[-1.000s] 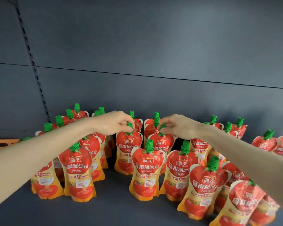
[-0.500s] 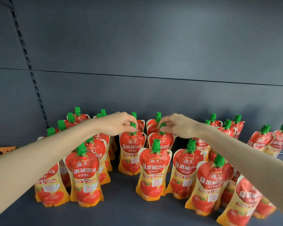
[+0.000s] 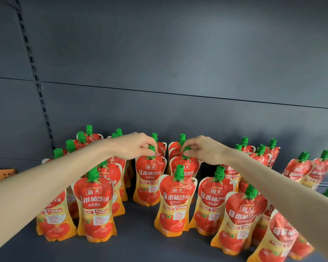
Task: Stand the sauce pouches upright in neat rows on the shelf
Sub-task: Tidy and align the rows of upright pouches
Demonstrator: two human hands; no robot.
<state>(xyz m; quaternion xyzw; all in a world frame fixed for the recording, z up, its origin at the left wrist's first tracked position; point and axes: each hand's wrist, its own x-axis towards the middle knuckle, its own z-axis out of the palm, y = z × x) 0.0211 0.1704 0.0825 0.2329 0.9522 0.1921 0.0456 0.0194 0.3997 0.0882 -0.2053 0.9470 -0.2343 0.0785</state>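
So I've got both hands out over the middle of the shelf, each one pinching the green cap of a sauce pouch. My left hand has thumb and fingertips closed on the cap of the left pouch, and my right hand is closed the same way on the cap of the right pouch, which sits just beside it, a row back from the front pouch.

My take on doing this well: hold by the cap only, keep the grip light, and nudge the base rather than drag the top, since these look floppy and bottom-heavy. I'd square both so the labels face me and they line up with their neighbours, then let go slowly in case one tips.

Both pouches stand with the long axis pretty much vertical, cap up, printed front toward me. The right one is partly hidden, so I can't tell if its base sits flat.
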